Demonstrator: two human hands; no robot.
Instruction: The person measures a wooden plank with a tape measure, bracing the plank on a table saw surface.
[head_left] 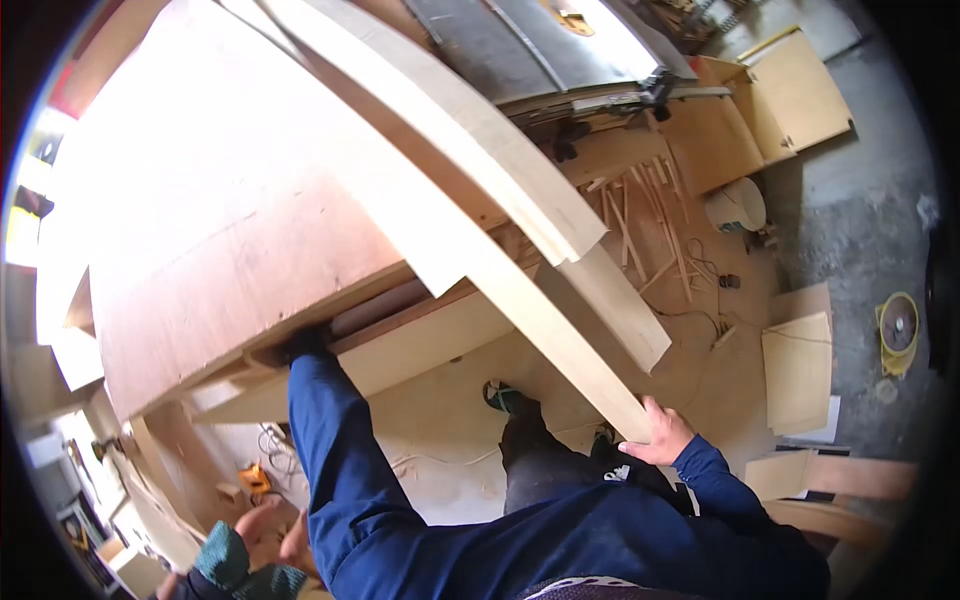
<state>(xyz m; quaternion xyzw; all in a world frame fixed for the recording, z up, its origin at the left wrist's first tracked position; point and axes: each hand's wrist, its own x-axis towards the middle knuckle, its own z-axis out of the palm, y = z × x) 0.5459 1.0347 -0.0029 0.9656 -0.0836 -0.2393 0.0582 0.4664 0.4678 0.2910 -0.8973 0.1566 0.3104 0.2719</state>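
Note:
My right hand point(662, 434) is closed around the near end of a long pale wooden board point(560, 335). This board slants up and to the left along the edge of a large plywood-topped workbench point(240, 270). Past it, more long boards point(480, 130) lie roughly parallel, their ends sticking out over the floor. My left arm reaches forward to the bench's front edge. There, my left hand point(305, 345) is dark and in shadow beside a rounded bar point(378, 307) under the top; its fingers cannot be made out.
Loose wood strips point(655, 220) and cords litter the floor to the right. A white bucket point(737, 205), an open wooden cabinet point(750, 110) and a yellow round fan-like object point(899, 325) stand farther right. Another person point(230, 560) is at lower left, near an orange tool point(258, 478).

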